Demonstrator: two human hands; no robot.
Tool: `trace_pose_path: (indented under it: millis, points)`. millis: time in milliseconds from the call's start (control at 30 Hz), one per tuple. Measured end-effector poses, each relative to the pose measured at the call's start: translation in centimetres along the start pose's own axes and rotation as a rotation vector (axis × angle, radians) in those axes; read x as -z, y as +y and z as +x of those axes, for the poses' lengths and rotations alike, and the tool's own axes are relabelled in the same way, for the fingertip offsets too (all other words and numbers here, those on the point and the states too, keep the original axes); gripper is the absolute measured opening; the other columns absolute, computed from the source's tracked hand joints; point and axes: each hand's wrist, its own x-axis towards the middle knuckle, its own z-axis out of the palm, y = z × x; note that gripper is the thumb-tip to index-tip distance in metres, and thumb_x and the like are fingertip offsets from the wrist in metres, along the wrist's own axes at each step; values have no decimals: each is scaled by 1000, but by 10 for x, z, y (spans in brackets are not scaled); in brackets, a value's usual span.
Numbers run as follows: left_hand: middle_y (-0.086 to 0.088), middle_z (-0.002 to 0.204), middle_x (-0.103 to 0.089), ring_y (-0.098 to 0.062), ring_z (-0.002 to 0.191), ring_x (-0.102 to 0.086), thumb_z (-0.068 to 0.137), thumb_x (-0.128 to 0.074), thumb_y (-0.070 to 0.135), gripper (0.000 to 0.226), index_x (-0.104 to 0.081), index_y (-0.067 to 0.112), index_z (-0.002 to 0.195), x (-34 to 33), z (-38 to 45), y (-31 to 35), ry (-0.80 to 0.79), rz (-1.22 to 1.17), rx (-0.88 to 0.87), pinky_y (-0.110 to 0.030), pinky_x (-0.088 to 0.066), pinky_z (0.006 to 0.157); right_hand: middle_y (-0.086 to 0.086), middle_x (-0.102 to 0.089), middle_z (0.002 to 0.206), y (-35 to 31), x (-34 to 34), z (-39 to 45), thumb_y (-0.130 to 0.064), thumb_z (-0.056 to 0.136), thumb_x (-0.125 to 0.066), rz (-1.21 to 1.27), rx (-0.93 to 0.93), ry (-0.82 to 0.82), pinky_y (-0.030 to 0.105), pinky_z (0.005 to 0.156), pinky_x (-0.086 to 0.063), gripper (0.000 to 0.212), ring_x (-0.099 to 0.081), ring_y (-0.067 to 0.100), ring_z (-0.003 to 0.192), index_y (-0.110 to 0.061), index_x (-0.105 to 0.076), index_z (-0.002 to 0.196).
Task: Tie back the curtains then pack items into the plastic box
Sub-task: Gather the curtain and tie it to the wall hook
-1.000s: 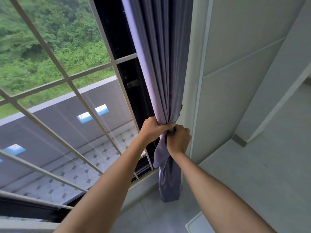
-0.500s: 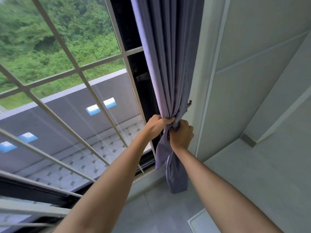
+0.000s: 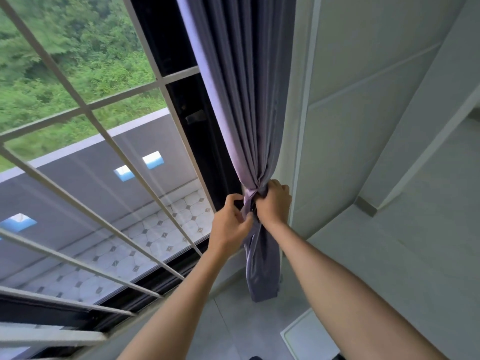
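A grey-purple curtain (image 3: 244,100) hangs gathered in narrow folds beside the white wall. A band of the same cloth (image 3: 250,194) wraps its waist. My left hand (image 3: 232,222) pinches the band's loose end just left of the bundle. My right hand (image 3: 274,202) grips the gathered curtain at the wrap, fingers curled around it. The curtain's tail (image 3: 262,276) hangs loose below both hands. No plastic box is clearly in view.
A window with a white bar grille (image 3: 85,110) fills the left side, its dark frame (image 3: 179,84) next to the curtain. A white wall (image 3: 363,126) stands on the right. A pale flat object's corner (image 3: 306,336) lies on the tiled floor below.
My left hand has let go of the top of the bundle and dropped lower to pinch the band's end. My right hand has risen onto the wrap. The view has shifted slightly.
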Motion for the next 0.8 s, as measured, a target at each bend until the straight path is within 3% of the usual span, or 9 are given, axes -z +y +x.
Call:
trace_pose_path:
  millis: [100,267,367,467,567,667,733,800]
  points:
    - [9,58,-52,-8,53,-51,91,-59,27,13,-57,19,101,-4,7,-5,-6,126,65,-23,-40,49,9,-63,91,5,4,2,-15,83,-59,26,-5,-19,31,68,-30,9,-44,25,85,-6,-59,82]
    - [-4,67,-59,-23,55,-56,100,-40,18,11,-40,16,89,8,29,11,228,105,-11,-35,-43,45,-6,-55,82,15,7,3,-33,81,-70,92,-11,-78,28,68,-41,23,-44,17,88,-13,-59,86]
    - [-4,75,-61,-21,63,-56,99,-40,14,10,-37,17,89,0,44,29,253,-27,26,-31,-46,52,-6,-55,82,18,9,4,-38,82,-69,79,-7,-77,26,69,-40,27,-43,14,88,-13,-60,88]
    - [0,77,-59,-9,67,-55,92,-52,4,13,-40,8,94,-13,52,44,295,-343,165,-12,-46,58,-9,-49,75,22,15,4,-36,82,-69,58,-10,-41,23,66,-35,25,-42,13,84,-18,-52,79]
    - [0,71,-59,-5,62,-50,89,-56,7,4,-54,4,86,-26,54,43,231,-354,202,-12,-43,55,-13,-44,68,24,24,3,-31,82,-69,71,-25,-33,23,65,-35,26,-40,13,82,-21,-46,74]
    - [4,60,-47,-7,55,-38,85,-44,-5,31,-47,15,60,-35,47,45,136,-341,115,-21,-33,52,-10,-48,70,26,29,5,-30,81,-68,67,-17,-73,23,63,-33,22,-40,14,81,-19,-50,75]
    - [8,77,-49,-6,68,-43,78,-42,-12,29,-53,12,65,-36,42,46,75,-284,9,-20,-37,62,-6,-53,75,28,30,7,-30,81,-68,50,-2,-98,18,58,-30,20,-38,13,79,-16,-54,77]
    - [3,101,-48,-8,93,-44,75,-47,-3,18,-61,7,79,-37,40,42,-4,-238,-82,-12,-39,79,-6,-54,76,30,32,8,-28,81,-69,53,3,-97,13,58,-33,20,-37,14,77,-15,-55,77]
